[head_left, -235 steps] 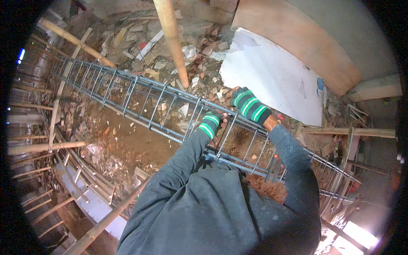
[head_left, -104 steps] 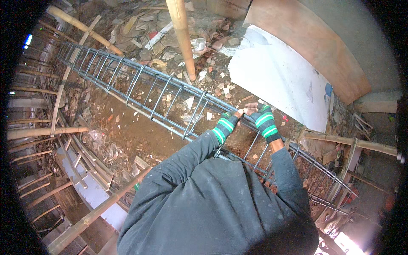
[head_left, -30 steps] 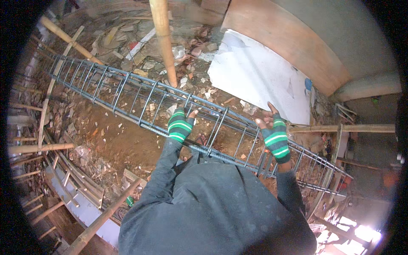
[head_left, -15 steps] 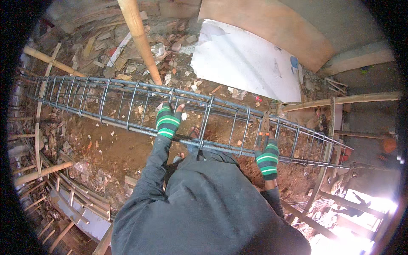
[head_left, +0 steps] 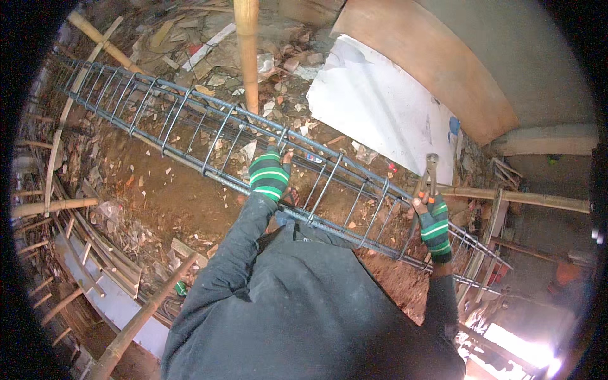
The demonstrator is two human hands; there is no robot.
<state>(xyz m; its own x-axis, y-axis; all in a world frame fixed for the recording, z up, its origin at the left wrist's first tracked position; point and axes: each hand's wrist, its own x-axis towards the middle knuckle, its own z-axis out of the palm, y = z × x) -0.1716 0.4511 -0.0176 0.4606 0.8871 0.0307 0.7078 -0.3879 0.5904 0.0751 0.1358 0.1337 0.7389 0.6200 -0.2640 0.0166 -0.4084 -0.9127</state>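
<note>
A long rebar cage [head_left: 225, 178] with square stirrups runs across in front of me, slanting down from far left to near right. At its middle my left hand [head_left: 269, 174], in a green-striped fingerless glove, is closed on a stirrup by the upper bar; part of the fingers is hidden. Farther right, my right hand [head_left: 436, 228], gloved the same way, grips a pair of pincers [head_left: 432, 162] by the orange handles. The pincers' head points away from me, raised over the cage's far bar and apart from it.
Behind the cage, a bamboo pole [head_left: 248, 57] stands amid rubble beside a white sheet [head_left: 380, 107] and a curved brown panel [head_left: 437, 63]. Bamboo rails [head_left: 519, 197] support the right side. More poles [head_left: 120, 342] and wood strips lie at lower left.
My right hand has lifted the pincers up and right, away from the cage's bars. The view has turned, so the cage slants more steeply. My left hand keeps its place on the cage.
</note>
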